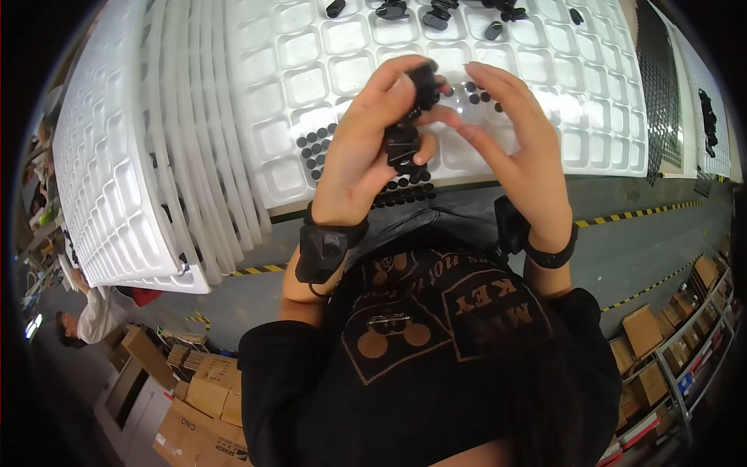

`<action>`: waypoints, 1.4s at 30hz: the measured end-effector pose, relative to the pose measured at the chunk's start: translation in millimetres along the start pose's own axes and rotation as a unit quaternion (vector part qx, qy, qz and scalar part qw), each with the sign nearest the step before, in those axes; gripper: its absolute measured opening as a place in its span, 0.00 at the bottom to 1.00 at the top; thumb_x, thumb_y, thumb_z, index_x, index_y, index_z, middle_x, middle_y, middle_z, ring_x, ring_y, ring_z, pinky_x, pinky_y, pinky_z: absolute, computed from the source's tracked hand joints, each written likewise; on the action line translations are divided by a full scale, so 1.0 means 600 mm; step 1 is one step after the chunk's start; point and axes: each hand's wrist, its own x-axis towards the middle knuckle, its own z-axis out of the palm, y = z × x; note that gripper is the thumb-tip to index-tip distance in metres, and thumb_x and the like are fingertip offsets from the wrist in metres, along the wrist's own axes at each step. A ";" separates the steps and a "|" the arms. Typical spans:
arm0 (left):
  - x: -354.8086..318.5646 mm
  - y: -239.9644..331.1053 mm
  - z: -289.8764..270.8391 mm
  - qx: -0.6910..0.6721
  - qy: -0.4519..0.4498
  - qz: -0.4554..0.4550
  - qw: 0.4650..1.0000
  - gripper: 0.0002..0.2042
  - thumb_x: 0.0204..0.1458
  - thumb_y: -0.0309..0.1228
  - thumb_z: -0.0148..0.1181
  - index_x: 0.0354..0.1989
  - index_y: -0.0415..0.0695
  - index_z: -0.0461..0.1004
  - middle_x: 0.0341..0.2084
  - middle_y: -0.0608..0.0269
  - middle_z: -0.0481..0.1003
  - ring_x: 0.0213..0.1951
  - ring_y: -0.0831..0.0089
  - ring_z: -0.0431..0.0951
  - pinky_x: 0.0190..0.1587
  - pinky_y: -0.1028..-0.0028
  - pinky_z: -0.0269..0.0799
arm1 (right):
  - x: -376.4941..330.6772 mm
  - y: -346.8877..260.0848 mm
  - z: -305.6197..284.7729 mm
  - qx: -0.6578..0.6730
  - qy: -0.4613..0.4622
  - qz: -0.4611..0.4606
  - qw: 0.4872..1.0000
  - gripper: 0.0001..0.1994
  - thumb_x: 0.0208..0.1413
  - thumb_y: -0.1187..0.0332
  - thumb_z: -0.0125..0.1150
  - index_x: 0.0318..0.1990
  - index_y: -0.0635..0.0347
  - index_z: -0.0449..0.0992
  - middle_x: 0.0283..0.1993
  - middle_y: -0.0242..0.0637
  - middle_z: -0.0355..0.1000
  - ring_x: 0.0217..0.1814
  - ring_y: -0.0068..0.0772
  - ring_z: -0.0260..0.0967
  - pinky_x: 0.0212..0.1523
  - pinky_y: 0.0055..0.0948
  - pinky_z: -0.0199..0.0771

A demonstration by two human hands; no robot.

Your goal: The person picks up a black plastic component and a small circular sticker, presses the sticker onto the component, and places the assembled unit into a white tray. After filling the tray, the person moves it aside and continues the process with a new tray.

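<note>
My left hand (362, 132) is closed around several small black plastic parts (403, 144), some showing between its fingers and one at its fingertips. My right hand (525, 140) hovers just to the right with thumb and fingers apart, its thumb tip close to the left fingers. Both are above a white tray (285, 179) with rows of square compartments. Small black round discs (315, 152) lie in neat rows in a compartment left of my left hand. More black discs (476, 98) show between my hands, partly covered by them, and others lie under my left wrist.
Loose black plastic parts (440, 15) lie in the far compartments. A tall stack of white trays (109, 187) stands at the left. At the right is a dark mesh sheet (661, 93). Cardboard boxes (210, 389) and a person (97, 315) are at the lower left; shelving (677, 366) is lower right.
</note>
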 end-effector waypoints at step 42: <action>-0.006 -0.011 0.002 0.187 -0.012 0.166 0.968 0.08 0.38 0.18 0.54 0.29 0.36 0.66 0.33 0.54 0.68 0.15 0.81 0.66 0.15 0.86 0.58 | 0.001 -0.016 0.023 0.251 0.104 -0.021 0.962 0.16 0.36 0.86 0.53 0.38 0.70 0.64 0.41 0.45 0.64 0.41 0.34 0.64 0.40 0.27 0.66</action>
